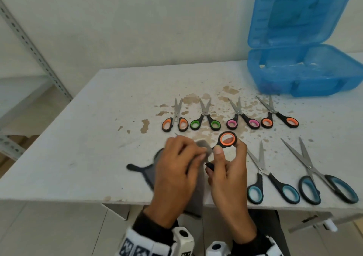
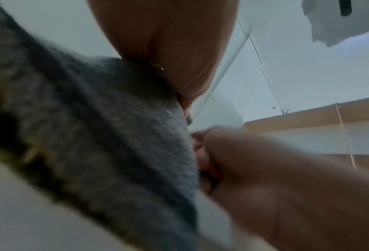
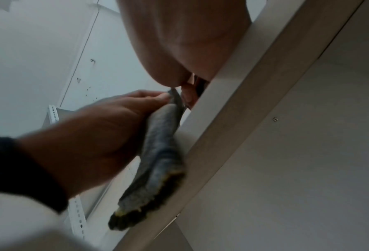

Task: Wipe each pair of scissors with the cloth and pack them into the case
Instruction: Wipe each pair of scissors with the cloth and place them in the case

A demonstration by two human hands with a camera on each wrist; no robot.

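The left hand [image 1: 176,169] gripped the grey cloth [image 1: 196,193] around the blades; the right hand [image 1: 227,169] pinched the orange-handled scissors [image 1: 227,139] above the table [image 1: 98,138]; beyond lay six more pairs, then the open blue case [image 1: 302,75].

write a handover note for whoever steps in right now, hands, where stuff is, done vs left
Left hand: grips the cloth, wrapped round the blades of the held scissors.
Right hand: grips those orange-handled scissors by the handles.
Table: far row of four small scissors; two blue-handled scissors near the right edge.
Case: open, back right; no scissors visible inside.
Done: first wipe under way.
Left: finish it, wipe the other six, pack all seven.
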